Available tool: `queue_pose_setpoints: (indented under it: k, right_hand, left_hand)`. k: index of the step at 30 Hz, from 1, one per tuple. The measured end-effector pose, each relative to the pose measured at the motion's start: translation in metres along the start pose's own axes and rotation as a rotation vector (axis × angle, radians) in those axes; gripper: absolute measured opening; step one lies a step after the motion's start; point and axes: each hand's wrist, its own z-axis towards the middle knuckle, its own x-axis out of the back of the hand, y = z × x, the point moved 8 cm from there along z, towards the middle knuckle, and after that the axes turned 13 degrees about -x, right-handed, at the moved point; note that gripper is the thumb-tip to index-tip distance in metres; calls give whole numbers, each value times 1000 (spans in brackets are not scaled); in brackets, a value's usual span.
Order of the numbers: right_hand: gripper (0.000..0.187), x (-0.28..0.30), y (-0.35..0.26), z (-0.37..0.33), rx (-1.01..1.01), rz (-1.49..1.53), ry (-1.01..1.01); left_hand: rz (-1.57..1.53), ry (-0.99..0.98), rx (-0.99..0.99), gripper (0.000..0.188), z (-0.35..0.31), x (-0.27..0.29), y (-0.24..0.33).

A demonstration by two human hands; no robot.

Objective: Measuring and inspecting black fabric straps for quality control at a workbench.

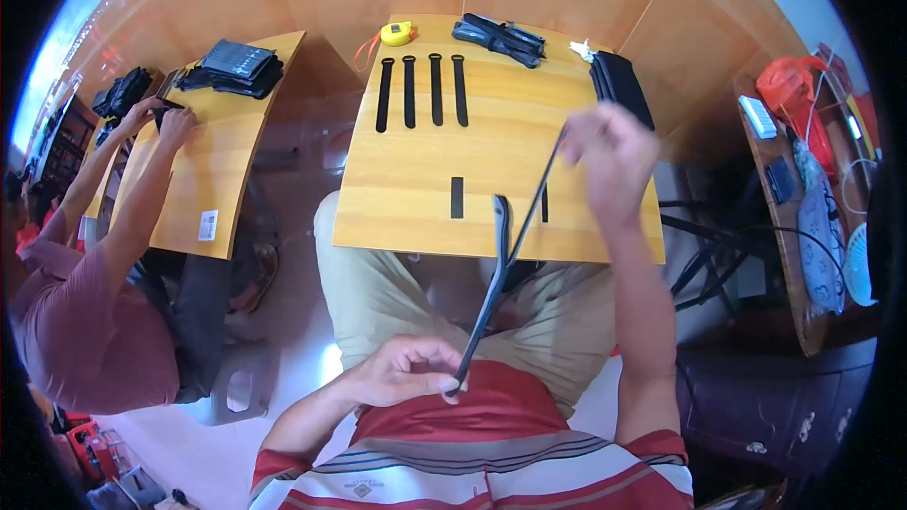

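Observation:
In my left hand (411,368), low in front of my body, one end of a long black strap (493,288) is pinched between thumb and fingers. My right hand (612,156) is raised over the right side of the table, blurred by motion, its fingers closed at the tip of a thin black length that runs down to the strap. Another part of the strap stands up loose, its free end near the table's front edge. Several black straps with looped ends (436,90) lie side by side on the table, beyond my hands.
The wooden table (397,198) bears a yellow tape measure (397,33), a black strap bundle (499,40), a black stack (621,85) and a short black strip (457,198). At left, a co-worker (104,321) handles something dark at another table. A side table with a red bag (789,85) stands right.

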Motion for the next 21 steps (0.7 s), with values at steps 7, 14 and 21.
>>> queue_pose_setpoints:
  k: [7, 14, 21]
  right_hand:
    - [30, 121, 18, 136, 68, 147, 407]
    - [23, 55, 43, 117, 133, -473, 172]
    - [13, -4, 123, 48, 236, -732, -34]
  left_hand:
    - [103, -55, 104, 14, -17, 3, -22]
    - [37, 66, 10, 14, -25, 34, -18]
    - [8, 149, 11, 16, -25, 48, -19]
